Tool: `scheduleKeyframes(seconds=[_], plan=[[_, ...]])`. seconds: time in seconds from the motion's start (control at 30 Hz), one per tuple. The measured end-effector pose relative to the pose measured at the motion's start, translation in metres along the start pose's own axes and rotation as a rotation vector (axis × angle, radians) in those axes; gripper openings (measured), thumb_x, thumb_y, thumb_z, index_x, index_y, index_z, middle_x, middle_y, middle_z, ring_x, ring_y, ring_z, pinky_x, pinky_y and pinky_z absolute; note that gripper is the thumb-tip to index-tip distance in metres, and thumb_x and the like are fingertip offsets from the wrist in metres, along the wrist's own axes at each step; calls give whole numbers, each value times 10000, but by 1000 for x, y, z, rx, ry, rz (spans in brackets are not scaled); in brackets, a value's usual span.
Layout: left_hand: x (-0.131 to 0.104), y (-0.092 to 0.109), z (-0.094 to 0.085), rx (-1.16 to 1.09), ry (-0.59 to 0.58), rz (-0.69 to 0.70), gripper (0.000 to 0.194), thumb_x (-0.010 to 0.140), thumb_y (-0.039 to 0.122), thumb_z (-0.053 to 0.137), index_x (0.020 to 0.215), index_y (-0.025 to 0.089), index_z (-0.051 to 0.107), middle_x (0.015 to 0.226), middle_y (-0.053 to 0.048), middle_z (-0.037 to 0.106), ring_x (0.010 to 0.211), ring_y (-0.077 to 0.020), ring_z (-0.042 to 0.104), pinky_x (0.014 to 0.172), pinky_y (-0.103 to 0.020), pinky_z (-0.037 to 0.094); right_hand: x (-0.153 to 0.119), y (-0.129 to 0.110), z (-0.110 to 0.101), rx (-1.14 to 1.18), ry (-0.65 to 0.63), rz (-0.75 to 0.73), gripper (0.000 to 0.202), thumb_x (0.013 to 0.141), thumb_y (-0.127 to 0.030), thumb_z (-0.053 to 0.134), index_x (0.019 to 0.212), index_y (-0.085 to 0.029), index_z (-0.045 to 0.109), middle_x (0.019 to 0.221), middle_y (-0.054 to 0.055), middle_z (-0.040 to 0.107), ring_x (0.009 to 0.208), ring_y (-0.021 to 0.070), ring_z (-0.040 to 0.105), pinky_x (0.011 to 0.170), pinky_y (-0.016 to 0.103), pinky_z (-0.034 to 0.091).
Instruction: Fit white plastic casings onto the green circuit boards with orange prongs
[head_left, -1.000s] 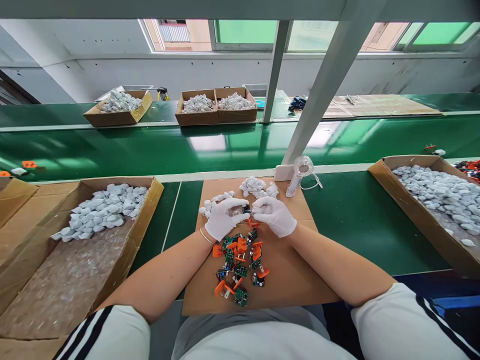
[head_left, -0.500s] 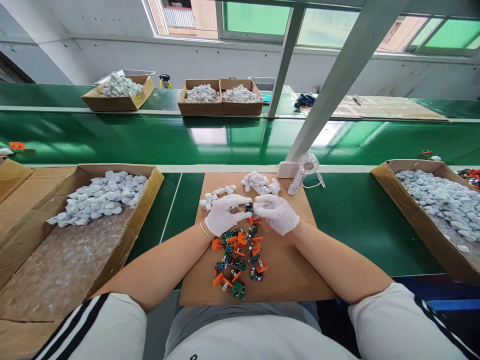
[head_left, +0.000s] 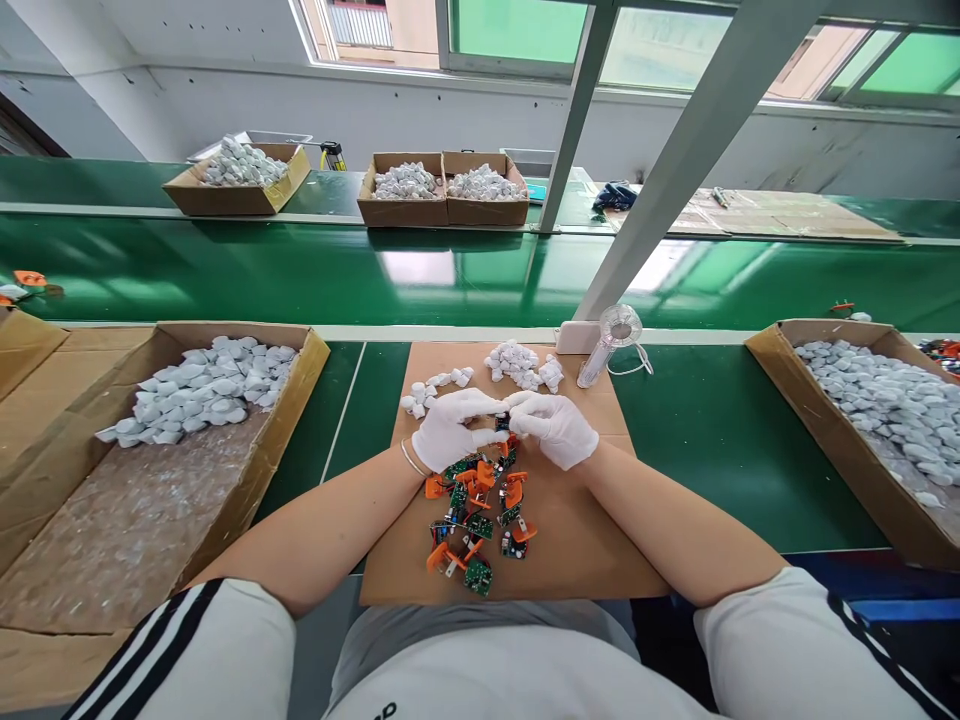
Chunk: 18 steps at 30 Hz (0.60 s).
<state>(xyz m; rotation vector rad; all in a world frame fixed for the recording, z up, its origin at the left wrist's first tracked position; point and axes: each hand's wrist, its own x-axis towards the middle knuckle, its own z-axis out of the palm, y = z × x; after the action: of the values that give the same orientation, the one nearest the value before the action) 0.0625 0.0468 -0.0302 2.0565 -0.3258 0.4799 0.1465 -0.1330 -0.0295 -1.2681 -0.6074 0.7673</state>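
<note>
My left hand [head_left: 454, 430] and my right hand [head_left: 555, 428], both in white gloves, meet over a brown cardboard sheet [head_left: 585, 540]. Between their fingertips is a small dark circuit board [head_left: 502, 421], partly hidden by the fingers. The fingers of each hand are pinched around it. Just below lie several green circuit boards [head_left: 478, 575] with orange plug parts [head_left: 438, 556]. Beyond the hands sit small white pieces in piles, one at the centre [head_left: 511, 362] and one to the left [head_left: 418, 398].
A carton of white pieces [head_left: 300, 400] stands at the left, another [head_left: 832, 440] at the right. A clear handheld fan [head_left: 600, 355] lies at the sheet's back right edge. Behind are a green belt [head_left: 300, 270], more cartons [head_left: 405, 212] and a slanting metal post [head_left: 675, 150].
The fingertips have drawn closer together over the small board, my right fingers shifting slightly left. The whole view has moved a little.
</note>
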Motion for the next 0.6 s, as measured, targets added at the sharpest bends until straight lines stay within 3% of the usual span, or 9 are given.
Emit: scheduleKeyframes(seconds=[0.13, 0.23, 0.37, 0.47, 0.6], plan=[[-1, 1, 3, -23, -17, 9, 323, 665, 367, 795, 949, 227, 736, 832, -52, 694, 805, -193, 618, 774, -341, 519, 0, 2, 1, 70, 3, -3, 196, 607, -268, 790, 672, -177, 629, 921, 45, 662, 869, 187, 605, 793, 329, 486], [-1, 2, 3, -8, -36, 33, 327, 671, 394, 784, 958, 243, 737, 783, -46, 684, 798, -192, 598, 770, -343, 507, 1, 0, 2, 146, 3, 114, 389, 523, -244, 826, 802, -193, 560, 816, 14, 674, 752, 161, 627, 696, 305, 504], [0, 6, 3, -19, -67, 61, 339, 648, 427, 795, 938, 258, 750, 794, -58, 700, 839, -206, 579, 768, -335, 497, 1, -6, -1, 144, -190, 221, 502, 501, -202, 829, 896, -184, 520, 640, -59, 630, 540, 87, 563, 546, 221, 453], [1, 11, 4, -68, -98, 104, 319, 622, 424, 813, 888, 257, 760, 746, -54, 714, 799, -208, 559, 739, -330, 490, -1, -9, -4, 103, -322, 238, 532, 487, -196, 852, 892, -178, 507, 612, -64, 628, 546, 107, 586, 541, 232, 465], [-1, 13, 6, -77, -107, 75, 305, 625, 452, 802, 858, 260, 763, 701, -53, 709, 760, -207, 540, 711, -328, 480, -3, -8, -2, 72, -323, 233, 549, 471, -222, 878, 871, -172, 506, 611, -48, 643, 601, 142, 619, 613, 288, 504]])
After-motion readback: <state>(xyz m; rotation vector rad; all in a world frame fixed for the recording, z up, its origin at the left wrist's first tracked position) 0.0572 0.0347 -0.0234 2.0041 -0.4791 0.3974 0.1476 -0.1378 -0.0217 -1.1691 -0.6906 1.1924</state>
